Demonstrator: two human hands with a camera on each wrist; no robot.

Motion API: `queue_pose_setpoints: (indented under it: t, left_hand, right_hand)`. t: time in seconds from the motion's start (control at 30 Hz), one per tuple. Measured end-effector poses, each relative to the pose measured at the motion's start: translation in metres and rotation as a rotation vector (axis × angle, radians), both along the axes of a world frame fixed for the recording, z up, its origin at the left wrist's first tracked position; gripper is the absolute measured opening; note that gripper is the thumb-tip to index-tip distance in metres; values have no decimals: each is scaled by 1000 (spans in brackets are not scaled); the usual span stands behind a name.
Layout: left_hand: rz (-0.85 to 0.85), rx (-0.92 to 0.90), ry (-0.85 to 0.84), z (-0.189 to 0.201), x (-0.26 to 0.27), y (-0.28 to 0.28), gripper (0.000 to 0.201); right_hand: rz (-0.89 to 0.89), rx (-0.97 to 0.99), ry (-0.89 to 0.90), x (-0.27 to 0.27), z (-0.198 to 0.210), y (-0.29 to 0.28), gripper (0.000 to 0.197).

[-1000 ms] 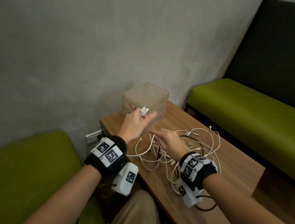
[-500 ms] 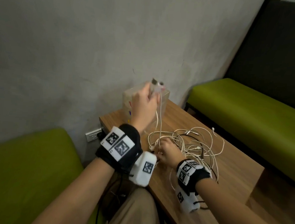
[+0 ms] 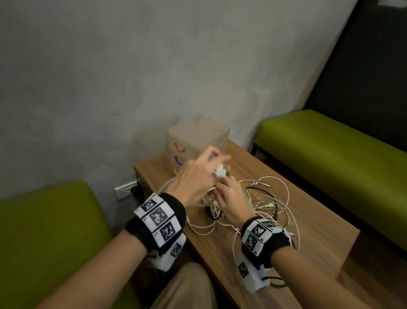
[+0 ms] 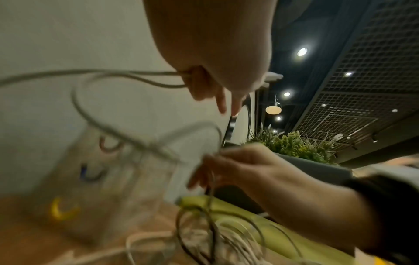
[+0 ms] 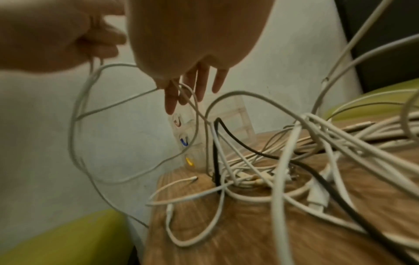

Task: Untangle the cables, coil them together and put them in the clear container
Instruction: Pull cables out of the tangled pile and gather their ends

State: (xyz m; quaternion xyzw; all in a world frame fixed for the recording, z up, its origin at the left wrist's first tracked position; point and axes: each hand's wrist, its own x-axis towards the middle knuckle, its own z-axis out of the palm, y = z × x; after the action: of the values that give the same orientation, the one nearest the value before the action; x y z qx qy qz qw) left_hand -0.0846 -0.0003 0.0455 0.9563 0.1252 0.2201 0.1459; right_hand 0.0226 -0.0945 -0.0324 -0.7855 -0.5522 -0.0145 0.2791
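- Left hand (image 3: 193, 178) at frame centre gripped a white cable (image 4: 127, 75), its plug (image 3: 220, 172) at the fingertips
- Right hand (image 3: 230, 198) pinched strands of the cable tangle (image 3: 266, 208) on the table (image 3: 325, 237)
- Clear container (image 3: 198, 139) stood behind the hands, against the wall

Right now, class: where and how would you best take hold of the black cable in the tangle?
Probably pinch the black cable at its raised bend, coming from above. There it arches up clear of the table, while further along it runs under the white cables.
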Motion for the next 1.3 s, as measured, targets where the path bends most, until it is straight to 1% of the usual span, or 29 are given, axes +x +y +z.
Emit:
queue_pose_setpoints:
  t: [0.03,0.07,0.1,0.17,0.23,0.27,0.33,0.4,0.47,0.5,0.57,0.63,0.7,0.77,0.83,0.93,1.0,1.07,1.13,1.17,1.2,1.27,1.3]
  left_hand:
    - [-43,-74,80,-10,2,-5,42]
    - [-25,-134,141,-17,5,-9,38]
    - [29,-166,180,-20,6,-13,30]
    - [127,-129,239,-19,6,-18,22]
    - [162,-69,280,-16,6,-19,23]
    - [169,-81,292,-15,7,-19,26]
    - [182,-193,299,-14,9,-14,31]
    - [204,-294,256,-12,8,-9,33]
    - [216,-348,195,-6,6,-3,29]
    - [225,-387,136,-1,4,2,25]
    - [256,-480,-28,13,-3,14,23]
    - [306,-535,-245,32,-11,29,26]
    - [365,-518,-456,52,-19,42,26]
    - [405,-468,-631,69,-24,51,26]
    - [421,-419,-760,77,-27,59,27]
    - [472,-368,-904,75,-32,69,31]
    - [495,-342,-908,69,-34,69,30]
    - [460,-313,-807,63,-34,65,30]
    - [410,-273,-726,57,-35,64,34]
    - [398,-257,-699,55,-38,65,38]
    - [390,-256,-674,52,-41,69,43]
    - [388,-268,-644,46,-50,73,47]
    - [395,-267,-627,43,-54,73,46]
  right_hand:
    - [-17,28,32,-1,1,0,20]
    - [-47,69,45,-2,2,0,19]
    - [-88,96,50,-2,3,0,18]
    - [-154,106,96,-3,5,0,17]
    - [-181,80,151,-3,6,0,15]
    - [-178,79,148,-2,5,0,16]
    - [-150,104,141,1,4,-1,16]
    - [-96,139,149,2,4,-1,18]
    - [-43,141,176,4,5,-1,22]
    - [-27,93,176,7,3,-2,25]
    - [-22,-104,152,16,-6,-8,30]
    - [-20,-296,132,25,-18,-18,32]
    - [-6,-349,75,30,-29,-25,36]
    - [-6,-370,50,28,-34,-27,34]
    - [-6,-378,66,26,-34,-25,34]
    - [-21,-337,65,23,-29,-24,35]
    - [-72,-268,-14,20,-24,-24,30]
    - [-108,-178,-216,16,-20,-24,26]
    - [-105,-86,-318,9,-13,-18,28]
    - [-67,-74,-298,5,-8,-13,27]
    - [5,-91,-224,-1,-3,-7,25]
    - [196,-192,-7,-15,3,8,22]
    - [271,-237,39,-23,5,17,23]
